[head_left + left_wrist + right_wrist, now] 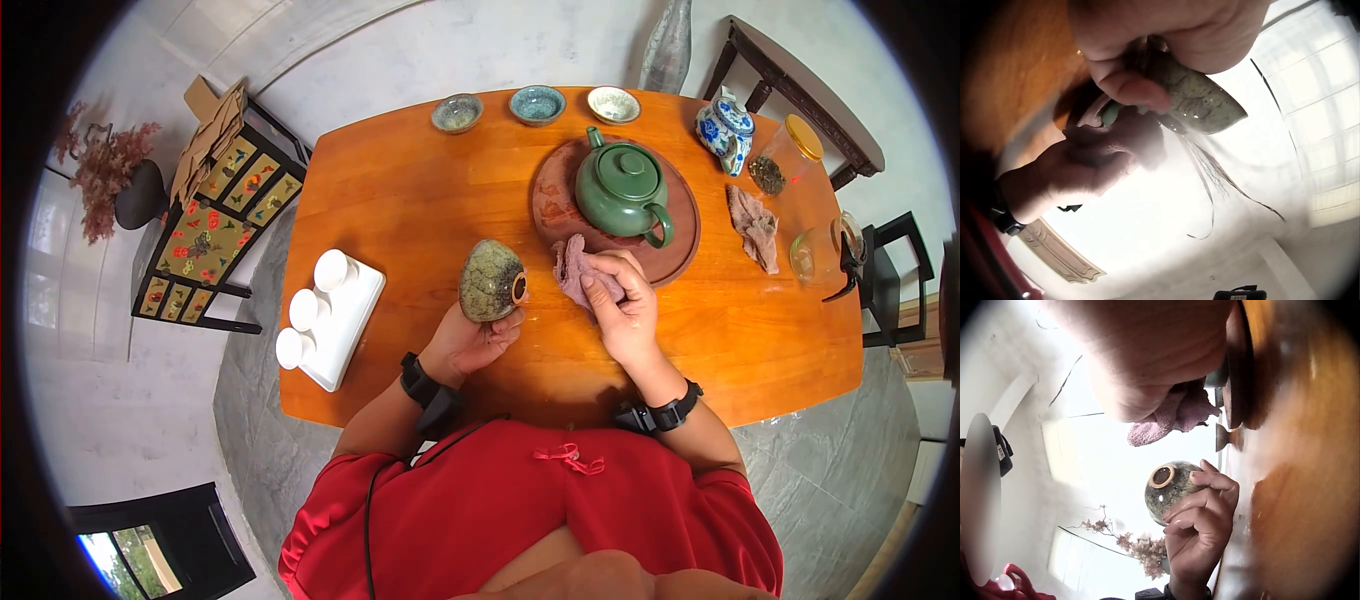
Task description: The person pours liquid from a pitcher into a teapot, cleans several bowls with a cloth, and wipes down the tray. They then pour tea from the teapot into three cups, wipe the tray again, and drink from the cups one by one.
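Note:
My left hand (474,338) grips a small speckled green tea bowl (488,281) above the near part of the table. The bowl is tipped on its side, its brown foot ring toward my right hand, as the right wrist view also shows. A mauve cloth (574,272) is pinched in my right hand (628,306), thumb on top, a short gap from the bowl. Just beyond that hand stands a green teapot (620,185) with its lid on, set on a round brown tray (556,190).
Three small bowls line the far edge, the nearest to the left a grey one (457,113). At left, white cups (309,309) stand on a white tray (360,325). To the right are a blue-and-white teapot (725,132), a jar (790,155), a folded cloth (754,226) and a glass pot (815,257).

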Tool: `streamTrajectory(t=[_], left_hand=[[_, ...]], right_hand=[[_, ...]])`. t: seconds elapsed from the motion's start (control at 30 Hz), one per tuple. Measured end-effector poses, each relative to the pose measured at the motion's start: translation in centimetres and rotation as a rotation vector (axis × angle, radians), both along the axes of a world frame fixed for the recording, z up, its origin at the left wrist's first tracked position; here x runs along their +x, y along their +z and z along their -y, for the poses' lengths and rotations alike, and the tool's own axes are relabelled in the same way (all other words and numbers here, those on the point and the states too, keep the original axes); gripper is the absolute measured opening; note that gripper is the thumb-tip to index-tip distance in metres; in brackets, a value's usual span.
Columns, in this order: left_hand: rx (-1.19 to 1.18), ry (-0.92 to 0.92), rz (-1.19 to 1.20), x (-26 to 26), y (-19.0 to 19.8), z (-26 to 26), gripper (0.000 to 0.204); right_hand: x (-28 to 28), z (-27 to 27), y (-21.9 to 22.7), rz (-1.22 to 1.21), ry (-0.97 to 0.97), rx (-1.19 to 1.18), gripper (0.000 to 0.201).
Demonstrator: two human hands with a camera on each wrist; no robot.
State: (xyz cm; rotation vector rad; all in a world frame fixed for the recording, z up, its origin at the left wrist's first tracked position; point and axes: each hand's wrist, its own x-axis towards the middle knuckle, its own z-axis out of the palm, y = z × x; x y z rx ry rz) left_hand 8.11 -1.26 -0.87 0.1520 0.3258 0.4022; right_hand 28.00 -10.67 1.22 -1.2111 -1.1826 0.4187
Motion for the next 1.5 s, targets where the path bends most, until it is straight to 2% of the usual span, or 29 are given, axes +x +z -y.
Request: streamTrajectory(t=[0.07,0.1,0.17,0.2,0.27,0.5,0.57,0.63,0.77,0.9,1.0,1.07,1.1,1.17,1.3,1.37,1.43,1.5], left_hand=[[0.190,0.070,-0.095,0.0,0.0,0.1,0.024],[0.191,0.070,-0.096,0.1,0.0,0.1,0.024],[0.562,0.192,-0.394,0.5,0.6,0.2,0.022],[0.562,0.191,-0.395,0.7,1.1,0.3,0.022],[0.620,0.301,-0.508,1.0,2.1,0.6,0.032],[0.771,0.323,-0.528,1.5,2.2,1.2,0.037],[0.879,0.325,-0.534,1.6,2.1,1.4,0.045],[0.931,0.338,-0.501,1.7,2.1,1.6,0.049],[0.993,0.334,-0.446,2.0,2.3,1.7,0.063],[0.998,0.314,-0.433,2.1,1.7,2.0,0.063],[1.138,0.310,-0.443,2.5,1.2,2.5,0.063],[1.128,0.231,-0.370,2.7,0.8,2.9,0.063],[1.134,0.250,-0.354,2.8,0.3,2.9,0.064],[1.197,0.263,-0.339,2.7,0.2,2.7,0.064],[1.312,0.286,-0.351,1.8,0.6,2.2,0.065],[1.250,0.281,-0.355,1.7,0.7,2.5,0.063],[1.188,0.268,-0.360,1.6,0.9,2.5,0.062],[1.306,0.229,-0.413,1.7,1.1,2.3,0.060]], right_hand=[[0.0,0.0,0.0,0.012,-0.014,0.005,0.020],[0.1,0.0,0.0,0.017,-0.033,0.015,0.020],[0.0,0.0,0.0,0.021,-0.051,0.025,0.019],[0.0,0.0,0.0,-0.026,-0.061,0.025,0.019],[-0.1,0.0,0.0,-0.072,-0.072,0.026,0.019],[-0.1,0.0,0.2,-0.018,-0.109,-0.008,0.021],[-0.2,0.0,0.4,-0.026,-0.113,-0.024,0.021],[-0.2,-0.2,0.6,0.075,-0.152,0.032,0.021],[-0.4,0.0,0.4,0.199,-0.172,-0.013,0.019],[-0.7,0.2,0.8,0.268,-0.182,-0.058,0.019],[-0.8,0.3,1.1,0.281,-0.189,-0.126,0.019],[-0.5,0.1,1.2,0.486,-0.128,0.026,0.021],[-0.5,0.2,1.1,0.485,-0.130,0.026,0.021],[-0.9,0.2,0.7,0.487,0.084,0.015,0.020],[-1.0,0.4,1.9,0.558,0.131,0.003,0.018],[-0.8,0.5,2.0,0.628,0.202,-0.039,0.016],[-0.6,0.8,3.1,0.695,0.170,-0.071,0.017],[-0.5,0.9,3.4,0.759,0.137,-0.103,0.017]])
